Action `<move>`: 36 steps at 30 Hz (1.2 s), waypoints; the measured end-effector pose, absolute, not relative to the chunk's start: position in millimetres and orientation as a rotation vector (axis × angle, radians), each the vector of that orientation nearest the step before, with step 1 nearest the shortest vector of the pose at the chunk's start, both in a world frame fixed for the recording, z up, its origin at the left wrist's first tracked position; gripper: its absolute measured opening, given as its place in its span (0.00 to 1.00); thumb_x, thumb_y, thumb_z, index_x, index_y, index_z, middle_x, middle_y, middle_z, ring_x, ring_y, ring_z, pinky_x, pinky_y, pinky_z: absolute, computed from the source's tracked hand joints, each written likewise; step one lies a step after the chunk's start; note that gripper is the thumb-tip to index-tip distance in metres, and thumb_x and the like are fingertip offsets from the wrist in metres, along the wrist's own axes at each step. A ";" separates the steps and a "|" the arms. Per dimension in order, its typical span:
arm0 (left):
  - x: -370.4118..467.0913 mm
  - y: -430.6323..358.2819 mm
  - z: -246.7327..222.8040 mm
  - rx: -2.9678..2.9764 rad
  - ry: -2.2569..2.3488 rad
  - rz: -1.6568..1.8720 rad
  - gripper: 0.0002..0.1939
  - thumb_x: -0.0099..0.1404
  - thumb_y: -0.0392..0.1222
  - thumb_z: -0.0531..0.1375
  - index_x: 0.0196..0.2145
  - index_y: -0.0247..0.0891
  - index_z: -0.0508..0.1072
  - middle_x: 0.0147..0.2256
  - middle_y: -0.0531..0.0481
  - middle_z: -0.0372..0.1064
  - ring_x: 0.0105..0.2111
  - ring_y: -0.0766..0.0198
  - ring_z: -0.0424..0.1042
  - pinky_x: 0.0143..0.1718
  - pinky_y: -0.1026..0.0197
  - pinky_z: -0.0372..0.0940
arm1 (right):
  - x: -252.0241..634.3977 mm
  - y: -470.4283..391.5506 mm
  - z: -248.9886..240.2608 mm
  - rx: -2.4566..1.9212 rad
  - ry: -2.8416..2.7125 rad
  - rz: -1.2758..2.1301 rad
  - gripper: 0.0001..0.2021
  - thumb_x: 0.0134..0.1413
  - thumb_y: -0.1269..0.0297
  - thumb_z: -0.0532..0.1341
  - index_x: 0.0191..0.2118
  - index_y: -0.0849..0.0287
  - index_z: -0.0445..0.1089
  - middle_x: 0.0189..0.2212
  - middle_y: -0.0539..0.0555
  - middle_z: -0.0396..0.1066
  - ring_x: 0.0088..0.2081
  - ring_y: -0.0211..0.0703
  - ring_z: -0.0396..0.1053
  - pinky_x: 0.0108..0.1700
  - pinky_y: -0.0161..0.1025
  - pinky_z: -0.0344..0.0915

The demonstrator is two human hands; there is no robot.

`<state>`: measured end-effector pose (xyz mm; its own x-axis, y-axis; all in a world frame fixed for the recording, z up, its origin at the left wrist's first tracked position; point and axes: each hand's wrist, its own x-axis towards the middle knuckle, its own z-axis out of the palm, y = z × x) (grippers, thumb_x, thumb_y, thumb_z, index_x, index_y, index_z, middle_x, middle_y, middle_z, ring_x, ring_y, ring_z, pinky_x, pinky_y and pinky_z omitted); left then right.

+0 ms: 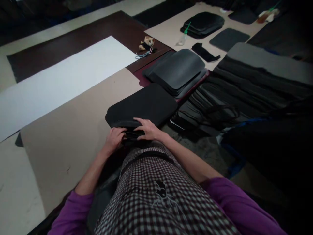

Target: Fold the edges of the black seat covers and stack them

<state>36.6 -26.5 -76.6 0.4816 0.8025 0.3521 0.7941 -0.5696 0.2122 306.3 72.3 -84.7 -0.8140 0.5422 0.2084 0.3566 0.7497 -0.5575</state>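
Observation:
A dark sheet-like panel with rounded corners point(144, 102) lies at the near edge of the table, close to my body. Its near side is raised or folded into layers, with a dark gap between them. My left hand point(114, 139) has its fingers curled over the left part of that near edge. My right hand point(149, 129) grips the same edge farther right, its forefinger stretched across the top and its other fingertips at the layers. Just what lies under the fingertips is too dark to make out.
Behind the panel is a stack of grey-black panels point(179, 68). A white sheet point(73, 78) covers part of the table. Farther back stand a bottle with a green nozzle point(182, 39) and another dark stack point(204, 23). Layered dark pieces point(259, 78) hang at right.

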 end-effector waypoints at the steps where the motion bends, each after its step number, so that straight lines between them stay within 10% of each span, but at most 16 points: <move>1: 36.5 -25.8 -77.2 2.689 1.444 0.660 0.06 0.72 0.36 0.57 0.43 0.39 0.73 0.53 0.41 0.75 0.51 0.51 0.71 0.49 0.46 0.65 | 307.1 71.1 -84.7 -0.688 -2.608 0.690 0.22 0.51 0.59 0.74 0.53 0.53 0.77 0.73 0.63 0.48 0.66 0.64 0.61 0.61 0.62 0.62; 9: 31.4 -30.3 -83.1 2.661 1.426 0.718 0.22 0.71 0.41 0.60 0.61 0.48 0.70 0.65 0.40 0.62 0.62 0.48 0.65 0.57 0.43 0.66 | 301.9 70.8 -91.9 -0.813 -2.476 0.678 0.12 0.60 0.71 0.63 0.47 0.52 0.79 0.70 0.60 0.56 0.66 0.56 0.62 0.60 0.58 0.65; 20: 33.7 -24.0 -75.5 2.746 1.429 0.703 0.09 0.71 0.38 0.57 0.44 0.38 0.76 0.61 0.37 0.68 0.57 0.49 0.69 0.52 0.45 0.68 | 304.0 68.3 -86.3 -0.673 -2.560 0.689 0.20 0.53 0.60 0.72 0.51 0.57 0.75 0.74 0.66 0.44 0.68 0.64 0.57 0.61 0.62 0.60; 29: 29.7 -20.6 -81.4 2.724 1.441 0.717 0.19 0.71 0.41 0.60 0.58 0.49 0.72 0.69 0.40 0.56 0.60 0.49 0.66 0.56 0.43 0.65 | 299.4 67.4 -88.6 -0.782 -2.455 0.705 0.11 0.58 0.73 0.61 0.46 0.56 0.73 0.74 0.60 0.44 0.67 0.60 0.59 0.60 0.59 0.64; 36: 31.7 -17.9 -74.7 2.803 1.389 0.601 0.10 0.73 0.39 0.57 0.48 0.43 0.76 0.69 0.42 0.60 0.62 0.51 0.64 0.58 0.43 0.63 | 300.6 76.0 -84.1 -0.758 -2.470 0.792 0.12 0.57 0.70 0.66 0.47 0.55 0.73 0.75 0.61 0.42 0.69 0.59 0.56 0.62 0.60 0.62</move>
